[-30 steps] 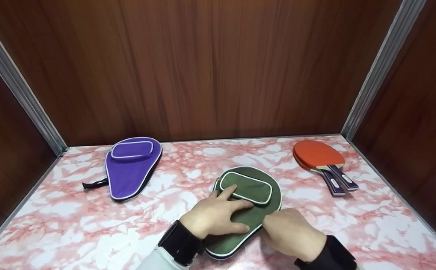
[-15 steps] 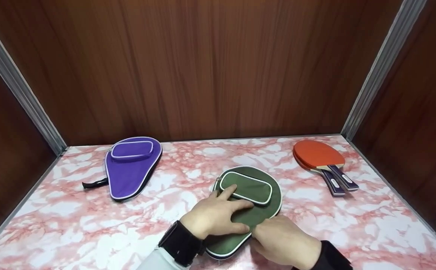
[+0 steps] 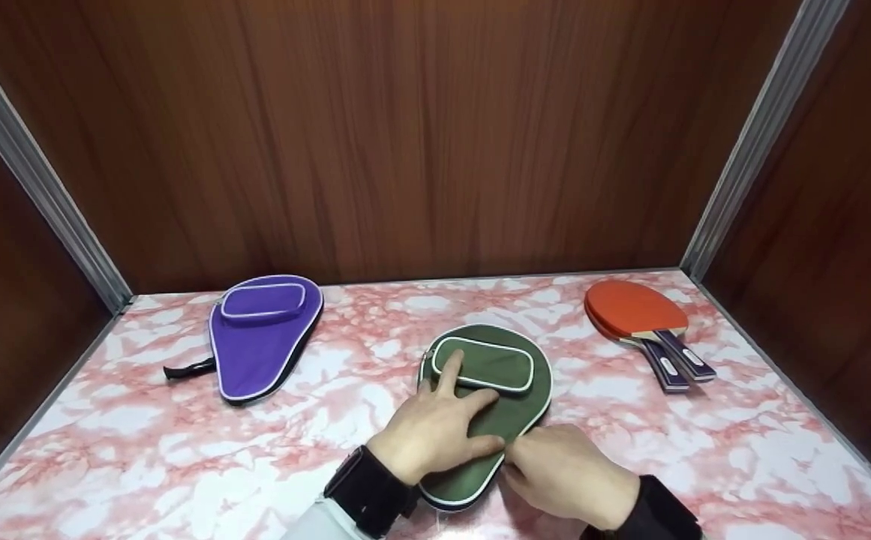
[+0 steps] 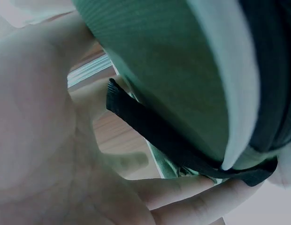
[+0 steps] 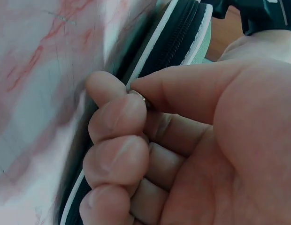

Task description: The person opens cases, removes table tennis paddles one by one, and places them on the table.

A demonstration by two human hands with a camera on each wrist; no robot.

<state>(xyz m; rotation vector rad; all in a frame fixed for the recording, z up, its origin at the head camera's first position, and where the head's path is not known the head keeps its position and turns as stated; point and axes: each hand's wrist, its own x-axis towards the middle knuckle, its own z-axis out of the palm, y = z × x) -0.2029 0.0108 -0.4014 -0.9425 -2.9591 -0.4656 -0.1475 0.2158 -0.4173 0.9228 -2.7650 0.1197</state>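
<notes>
A green paddle case [image 3: 514,409] with white piping lies flat on the table, its small pocket at the far end. My left hand [image 3: 435,431] rests on top of it with spread fingers, one of them reaching onto the pocket. A black strap [image 4: 155,131] hangs beside that hand's fingers in the left wrist view. At the case's right edge, my right hand [image 3: 566,469] has its fingers curled. In the right wrist view, its thumb and forefinger pinch a small metal zipper pull [image 5: 137,95], mostly covered by them. Closed zipper teeth [image 5: 178,37] show beyond the thumb.
A purple paddle case [image 3: 259,352] with a black strap [image 3: 190,367] lies at the back left. Two stacked table tennis paddles [image 3: 636,309] with orange-red faces lie at the back right. Wood-grain panels [image 3: 420,142] enclose the marbled table [image 3: 142,465].
My right hand slid along the case's right edge toward me, pinching the zipper pull. Since half a second ago, the green case has shifted slightly away and turned a little, with my left hand on it.
</notes>
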